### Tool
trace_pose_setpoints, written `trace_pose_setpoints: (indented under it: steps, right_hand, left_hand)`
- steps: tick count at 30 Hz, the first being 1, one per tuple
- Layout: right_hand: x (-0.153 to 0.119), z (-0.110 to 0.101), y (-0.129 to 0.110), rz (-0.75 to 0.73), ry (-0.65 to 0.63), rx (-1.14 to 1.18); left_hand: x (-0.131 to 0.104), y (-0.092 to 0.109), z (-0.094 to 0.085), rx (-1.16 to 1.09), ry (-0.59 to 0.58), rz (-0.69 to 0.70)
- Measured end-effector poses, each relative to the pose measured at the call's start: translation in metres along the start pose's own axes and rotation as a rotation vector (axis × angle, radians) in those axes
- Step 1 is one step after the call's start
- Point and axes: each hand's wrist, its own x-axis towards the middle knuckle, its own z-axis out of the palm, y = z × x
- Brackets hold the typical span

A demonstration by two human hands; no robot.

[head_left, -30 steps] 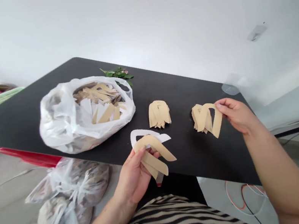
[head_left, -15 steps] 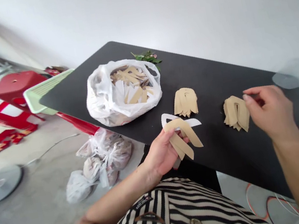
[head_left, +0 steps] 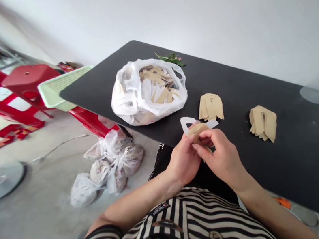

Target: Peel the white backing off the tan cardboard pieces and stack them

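Note:
My left hand (head_left: 185, 159) holds several curved paper pieces, tan ones (head_left: 197, 129) and a white one (head_left: 187, 122), over the table's near edge. The fingers of my right hand (head_left: 219, 154) close on the same tan pieces from the right, hiding their lower part. Just behind my hands lies a fanned stack of tan pieces (head_left: 211, 106). A second tan stack (head_left: 263, 122) sits farther right. To the left, an open white plastic bag (head_left: 122, 101) contains many loose tan and white pieces.
The black table (head_left: 232, 77) runs along a white wall. Leaves with a small flower (head_left: 172, 58) lie behind the bag. At left are a pale green basket (head_left: 63, 83), red stools (head_left: 28, 76) and tied plastic bags (head_left: 114, 160) on the floor.
My right hand has moved left, away from the right stack, to the pieces in my left hand, and its fingers now close on them. The view has shifted slightly.

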Motion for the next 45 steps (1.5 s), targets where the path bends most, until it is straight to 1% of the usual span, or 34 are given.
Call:
trace_pose_setpoints:
  steps: [3,5,9,12,15,20,26,28,30,32,35,36,38,40,42,45]
  right_hand:
    - [-0.001,0.003,-0.006,0.001,-0.004,0.016]
    - [-0.001,0.001,-0.008,-0.027,0.024,-0.016]
    - [0.004,-0.01,-0.002,-0.191,0.108,-0.238]
    - [0.011,-0.016,0.005,-0.276,0.054,-0.336]
    - [0.014,-0.018,0.009,-0.307,0.004,-0.336]
    - [0.012,-0.016,0.016,-0.366,0.053,-0.342]
    - [0.012,-0.02,0.027,-0.443,0.087,-0.382]
    - [0.014,-0.023,0.029,-0.467,0.099,-0.39]
    - [0.016,-0.027,0.031,-0.48,0.083,-0.382]
    - [0.02,-0.032,0.032,-0.477,0.027,-0.348]
    - [0.025,-0.042,0.036,-0.428,-0.096,-0.229]
    - [0.027,-0.047,0.037,-0.384,-0.137,-0.168]
    - [0.032,-0.057,0.041,-0.23,-0.183,-0.035]
    - [0.039,-0.068,0.047,-0.031,-0.178,0.089]
    - [0.048,-0.077,0.054,0.142,-0.136,0.181]
    - [0.067,-0.083,0.071,0.3,-0.104,0.285]
  left_hand:
    - [-0.004,0.004,-0.004,-0.007,0.0,0.0]
    - [-0.004,0.006,-0.007,-0.016,0.0,0.004]
    - [-0.004,0.008,-0.013,-0.029,-0.017,0.021]
    - [-0.004,0.006,-0.013,-0.022,-0.034,0.007]
    - [-0.004,0.004,-0.012,-0.011,-0.023,-0.012]
    - [-0.002,0.003,-0.011,-0.016,0.024,-0.038]
    - [0.001,0.003,-0.008,-0.016,0.035,-0.067]
    - [0.002,0.003,-0.007,-0.018,0.02,-0.068]
    - [0.003,0.003,-0.007,-0.012,-0.001,-0.066]
    - [0.005,0.003,-0.008,0.002,0.012,-0.065]
    - [0.007,0.003,-0.009,0.049,0.073,-0.068]
    - [0.008,0.003,-0.009,0.07,0.089,-0.065]
    - [0.009,0.004,-0.009,0.104,0.108,-0.053]
    - [0.008,0.006,-0.011,0.122,0.122,-0.043]
    - [0.006,0.01,-0.014,0.132,0.141,-0.045]
    - [0.004,0.018,-0.023,0.149,0.169,-0.058]
